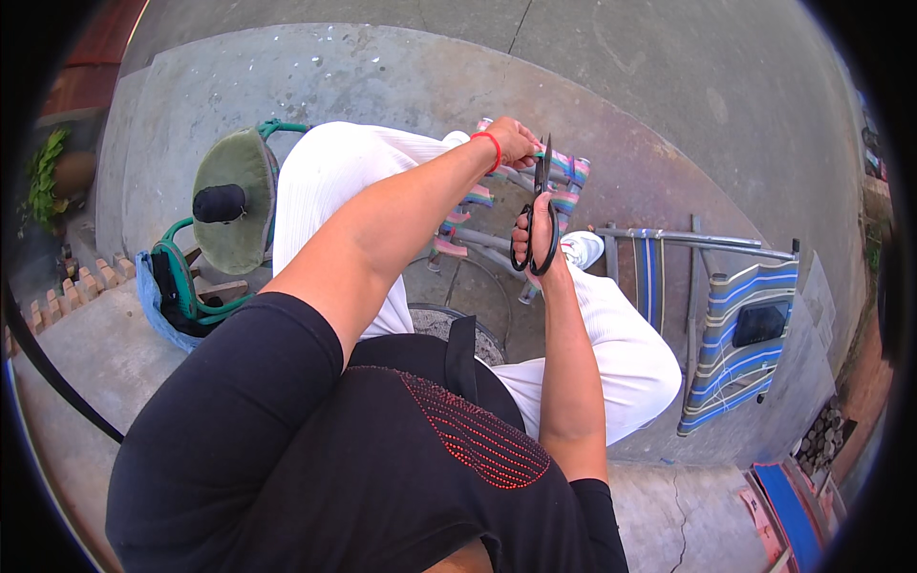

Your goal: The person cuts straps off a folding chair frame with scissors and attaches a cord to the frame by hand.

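Torso: a black top with a patch of red dots fills the lower middle of the view, with white ribbed trousers (621, 353) stretched out beyond it.
Right hand (537, 229): its grip is clenched through the loops of the black scissors (541, 205), the forearm rising from the lower edge.
Black scissors: held upright, blades pointing away from the person, the tips reaching the striped strip just beside the left hand.
Left hand (514, 141): grip closed on the striped webbing (565, 181) of a small folding stool (506, 224); a red band sits at the wrist.
Folding stool: pink, blue and green striped straps on a grey metal frame, lying over the knees above the concrete floor (382, 67).
Second stool (735, 334): blue and grey striped fabric on a metal frame, near the right edge of the concrete floor, with a dark flat object resting on the fabric.
Left side: an olive green hat (239, 205) lies on a green-framed seat (181, 277), a black rounded thing on top of the hat.
Far left: a potted green plant (43, 177) by the edge of the floor, with red bricks near it.
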`<state>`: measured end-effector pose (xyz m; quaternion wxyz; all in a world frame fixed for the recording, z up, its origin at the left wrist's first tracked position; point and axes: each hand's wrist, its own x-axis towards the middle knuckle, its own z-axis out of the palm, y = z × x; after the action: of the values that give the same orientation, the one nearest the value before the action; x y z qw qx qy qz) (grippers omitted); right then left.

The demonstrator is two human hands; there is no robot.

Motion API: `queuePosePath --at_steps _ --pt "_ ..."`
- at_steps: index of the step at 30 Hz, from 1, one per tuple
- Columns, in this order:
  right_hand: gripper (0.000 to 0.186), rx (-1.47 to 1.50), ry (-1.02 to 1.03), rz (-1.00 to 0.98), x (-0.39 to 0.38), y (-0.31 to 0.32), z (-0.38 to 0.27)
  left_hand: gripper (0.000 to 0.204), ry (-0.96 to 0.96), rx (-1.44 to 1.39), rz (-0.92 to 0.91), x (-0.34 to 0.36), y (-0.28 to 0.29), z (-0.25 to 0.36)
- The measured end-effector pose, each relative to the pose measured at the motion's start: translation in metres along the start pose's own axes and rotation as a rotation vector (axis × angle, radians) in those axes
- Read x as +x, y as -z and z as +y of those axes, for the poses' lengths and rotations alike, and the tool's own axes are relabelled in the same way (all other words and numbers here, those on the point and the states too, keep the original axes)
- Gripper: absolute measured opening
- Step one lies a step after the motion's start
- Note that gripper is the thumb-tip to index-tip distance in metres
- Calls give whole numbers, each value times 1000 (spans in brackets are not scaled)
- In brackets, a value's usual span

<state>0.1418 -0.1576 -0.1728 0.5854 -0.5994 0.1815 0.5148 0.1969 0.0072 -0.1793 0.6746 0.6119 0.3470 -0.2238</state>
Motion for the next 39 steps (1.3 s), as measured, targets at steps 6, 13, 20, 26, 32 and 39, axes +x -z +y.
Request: queuePosePath --at_steps 6,13,20,26,32,39 --pt "58 5 -22 18 1 1 2 9 3 18 4 1 -1 1" --pt "57 -99 95 85 -1 -4 5 12 -21 75 8 5 -1 -5" --pt "56 -123 265 241 -24 29 -24 23 -531 904 501 17 10 -12" --pt "67 342 456 200 -66 58 -48 27 -280 993 11 6 -38 -37" --pt "67 349 485 73 -79 42 -45 30 -166 708 53 43 -49 -92" --pt "65 369 474 112 -72 56 -33 22 304 -235 -179 30 -62 -75"
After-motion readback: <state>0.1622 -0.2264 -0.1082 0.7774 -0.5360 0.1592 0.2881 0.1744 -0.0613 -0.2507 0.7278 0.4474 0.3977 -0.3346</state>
